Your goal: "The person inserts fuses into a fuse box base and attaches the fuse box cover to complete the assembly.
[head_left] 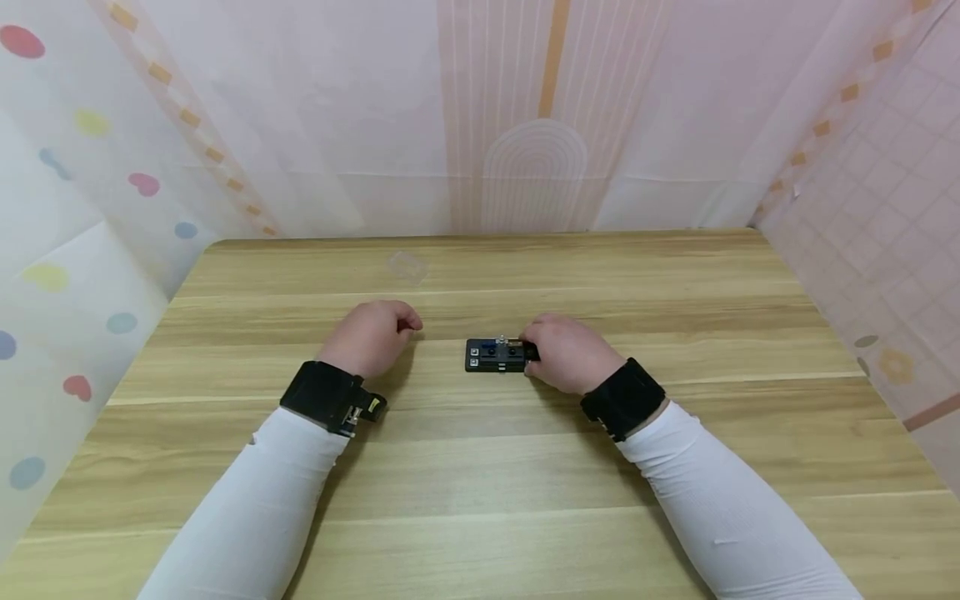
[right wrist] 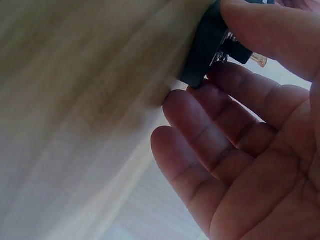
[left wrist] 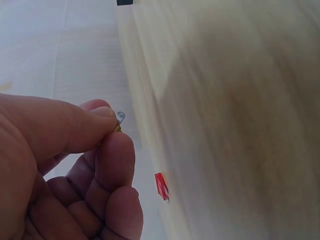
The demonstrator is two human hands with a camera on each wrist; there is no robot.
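Note:
A small black module (head_left: 491,356) with a blue part and white-marked corners lies on the wooden table (head_left: 480,500) at the middle. My right hand (head_left: 534,354) pinches its right end; in the right wrist view the thumb lies over the black module (right wrist: 202,52) and the fingertips (right wrist: 220,82) touch its underside, beside a clear amber-tipped part (right wrist: 259,60). My left hand (head_left: 408,323) rests on the table a little to the left of the module. Its thumb and forefinger (left wrist: 114,131) pinch a tiny metal piece (left wrist: 120,118).
A faint clear scrap (head_left: 407,265) lies on the table farther back. A small red object (left wrist: 161,185) shows near the left hand in its wrist view. Patterned cloth walls (head_left: 525,125) close in the table on three sides.

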